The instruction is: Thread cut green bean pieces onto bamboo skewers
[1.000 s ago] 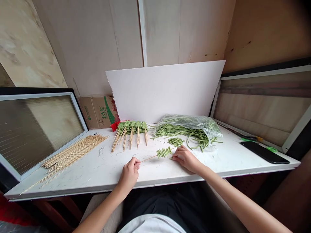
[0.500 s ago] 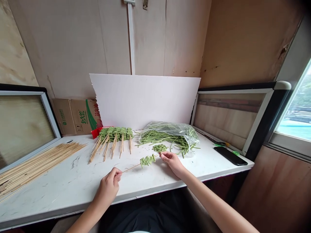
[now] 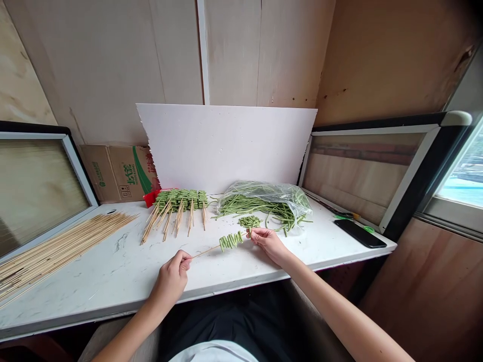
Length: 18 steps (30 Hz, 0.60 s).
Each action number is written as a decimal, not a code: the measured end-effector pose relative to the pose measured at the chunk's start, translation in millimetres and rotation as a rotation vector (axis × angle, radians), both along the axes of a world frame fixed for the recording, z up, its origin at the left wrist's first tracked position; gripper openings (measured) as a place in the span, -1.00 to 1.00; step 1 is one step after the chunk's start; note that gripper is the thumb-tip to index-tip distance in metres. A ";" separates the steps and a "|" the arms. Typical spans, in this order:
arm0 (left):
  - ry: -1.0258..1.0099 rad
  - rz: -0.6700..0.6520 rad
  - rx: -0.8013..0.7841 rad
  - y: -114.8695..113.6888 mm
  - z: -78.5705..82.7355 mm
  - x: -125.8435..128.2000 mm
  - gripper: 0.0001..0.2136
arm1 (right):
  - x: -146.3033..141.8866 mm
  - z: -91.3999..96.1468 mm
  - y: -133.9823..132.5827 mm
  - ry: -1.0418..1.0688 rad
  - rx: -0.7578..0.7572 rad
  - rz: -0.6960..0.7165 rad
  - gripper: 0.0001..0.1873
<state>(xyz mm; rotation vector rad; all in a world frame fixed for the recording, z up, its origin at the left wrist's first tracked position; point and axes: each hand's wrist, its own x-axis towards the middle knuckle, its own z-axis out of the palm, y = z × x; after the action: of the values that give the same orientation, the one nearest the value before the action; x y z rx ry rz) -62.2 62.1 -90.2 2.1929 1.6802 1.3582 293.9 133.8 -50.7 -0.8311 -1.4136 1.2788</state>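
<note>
My left hand (image 3: pixel 174 275) is closed around the lower end of a thin bamboo skewer (image 3: pixel 206 252), held just above the table. Folded green bean (image 3: pixel 231 241) is threaded in zigzags along the skewer's far half. At the skewer's tip, my right hand (image 3: pixel 269 245) pinches a short green bean piece (image 3: pixel 248 233) between thumb and fingers; whether the point has pierced it is too small to tell. Right behind that hand lies a small pile of cut bean pieces (image 3: pixel 249 221). Long green beans (image 3: pixel 245 205) spill from a clear plastic bag (image 3: pixel 298 195) farther back.
Several bean-loaded skewers (image 3: pixel 181 200) are stacked at the back, sticks facing me. Many bare skewers (image 3: pixel 71 244) spread across the left of the white table (image 3: pixel 124 274). A black phone (image 3: pixel 359 234) lies on the right. A cardboard box (image 3: pixel 113 173) and white board (image 3: pixel 226 146) stand behind.
The view has tilted slightly downward. Both hands keep their grips, and the right fingers with the bean piece stay at the skewer's tip with little visible movement.
</note>
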 end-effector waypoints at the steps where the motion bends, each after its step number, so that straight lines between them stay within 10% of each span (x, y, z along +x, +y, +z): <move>1: 0.002 0.001 -0.002 -0.1 0.3 0.0 -0.84 | 0.2 -0.8 0.6 0.001 -0.001 0.000 -0.62; 18: -0.011 0.011 -0.019 -2.5 4.3 1.6 -0.85 | -1.9 -0.2 -1.1 -0.019 -0.028 -0.047 -0.58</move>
<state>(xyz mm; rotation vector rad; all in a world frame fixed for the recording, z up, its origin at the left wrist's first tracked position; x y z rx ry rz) -60.6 59.6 -85.9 2.1651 1.6965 1.3495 292.0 132.7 -50.9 -0.8925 -1.3864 1.2606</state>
